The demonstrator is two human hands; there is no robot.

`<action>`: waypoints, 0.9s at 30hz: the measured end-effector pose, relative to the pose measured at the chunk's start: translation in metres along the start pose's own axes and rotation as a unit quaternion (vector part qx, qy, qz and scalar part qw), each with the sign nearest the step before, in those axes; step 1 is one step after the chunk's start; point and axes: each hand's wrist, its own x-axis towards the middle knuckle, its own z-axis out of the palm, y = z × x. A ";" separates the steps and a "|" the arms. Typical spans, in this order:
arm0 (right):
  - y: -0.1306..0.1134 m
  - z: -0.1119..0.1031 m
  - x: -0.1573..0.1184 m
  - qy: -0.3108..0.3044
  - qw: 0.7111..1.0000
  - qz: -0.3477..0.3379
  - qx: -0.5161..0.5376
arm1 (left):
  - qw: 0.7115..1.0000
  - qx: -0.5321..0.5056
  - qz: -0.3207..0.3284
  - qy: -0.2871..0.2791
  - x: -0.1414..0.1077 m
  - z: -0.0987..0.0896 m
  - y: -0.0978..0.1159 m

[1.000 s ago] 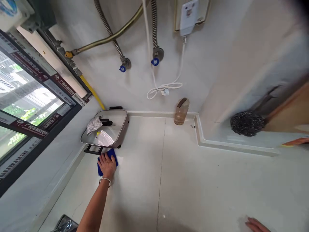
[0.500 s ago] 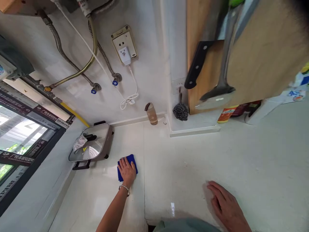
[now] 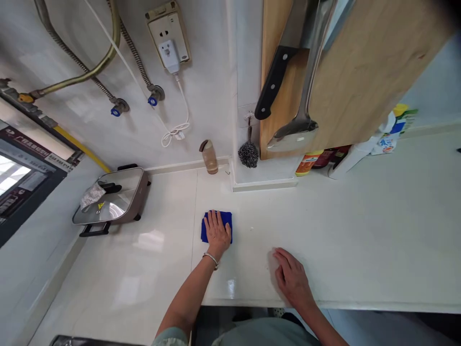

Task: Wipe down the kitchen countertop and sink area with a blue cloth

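A folded blue cloth (image 3: pixel 226 218) lies flat on the white countertop (image 3: pixel 158 269), just right of a thin seam. Pressed on top of it is my left hand (image 3: pixel 217 233), fingers stretched forward and a silver bracelet at the wrist. My right hand (image 3: pixel 292 278) rests on its side on the counter, to the right and a little nearer to me. Its fingers are loosely curled and pressed together, with the thumb beneath; whether anything is inside cannot be seen.
A lidded electric pan (image 3: pixel 117 197) stands at the left. A brown bottle (image 3: pixel 209 157) is by the wall. Knives and a ladle hang before a wooden board (image 3: pixel 360 72), beside a steel scrubber (image 3: pixel 248 154). Bottles and packets (image 3: pixel 387 139) stand behind it.
My left hand and the blue cloth have moved right across the seam, closer to my right hand. The view has shifted, and more of the counter's front edge shows.
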 end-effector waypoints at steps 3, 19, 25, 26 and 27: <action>0.000 -0.004 0.000 -0.001 1.000 -0.007 0.003 | 1.000 -0.013 0.012 -0.008 -0.020 0.006 0.033; 0.122 -0.093 -0.074 0.067 0.996 -0.022 -0.048 | 0.993 -0.037 0.094 -0.062 -0.130 0.015 0.177; 0.130 -0.101 -0.084 0.075 0.994 -0.044 -0.061 | 0.984 -0.053 0.137 -0.103 -0.155 0.008 0.229; 0.128 -0.100 -0.084 0.080 0.994 -0.039 -0.061 | 0.983 -0.060 0.142 -0.104 -0.158 0.006 0.234; 0.126 -0.100 -0.084 0.080 0.994 -0.036 -0.060 | 0.982 -0.068 0.143 -0.107 -0.160 0.004 0.238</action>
